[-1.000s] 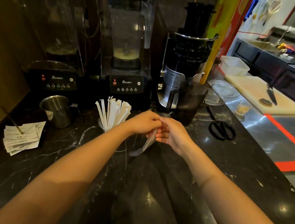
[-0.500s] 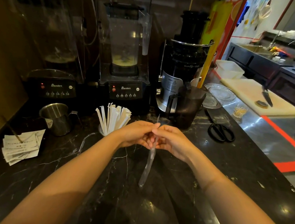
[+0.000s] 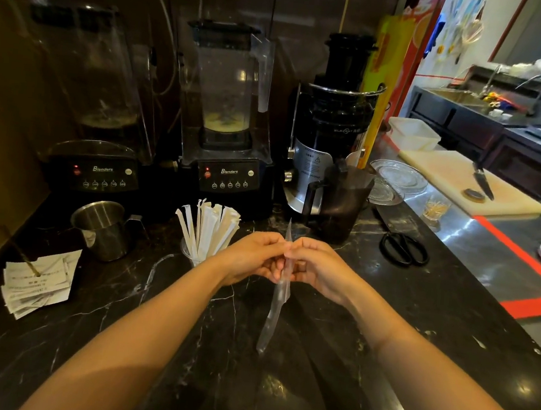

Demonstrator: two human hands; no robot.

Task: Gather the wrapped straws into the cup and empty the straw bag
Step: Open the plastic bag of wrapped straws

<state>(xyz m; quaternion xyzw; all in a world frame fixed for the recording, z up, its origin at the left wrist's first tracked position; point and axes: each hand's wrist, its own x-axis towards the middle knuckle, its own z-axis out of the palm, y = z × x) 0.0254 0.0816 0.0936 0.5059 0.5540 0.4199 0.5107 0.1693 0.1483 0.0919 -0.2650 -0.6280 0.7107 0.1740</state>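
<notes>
Both hands — left [image 3: 253,256], right [image 3: 317,267] — pinch the clear bag [image 3: 276,306] between them; it hangs upright. Just left of the grip, the cup [image 3: 191,254] holds wrapped straws [image 3: 209,228].

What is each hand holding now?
Left hand: closed, pinching the clear straw bag.
Right hand: closed, pinching the same bag.

The dark marble bench [image 3: 326,380] carries two blenders [image 3: 226,152] and a juicer [image 3: 333,127] along its back edge. In front stand a steel jug [image 3: 102,229], a cup [image 3: 194,255] of wrapped straws [image 3: 209,228], a dark pitcher [image 3: 342,203], scissors [image 3: 404,248] and a stack of paper slips [image 3: 37,283].
</notes>
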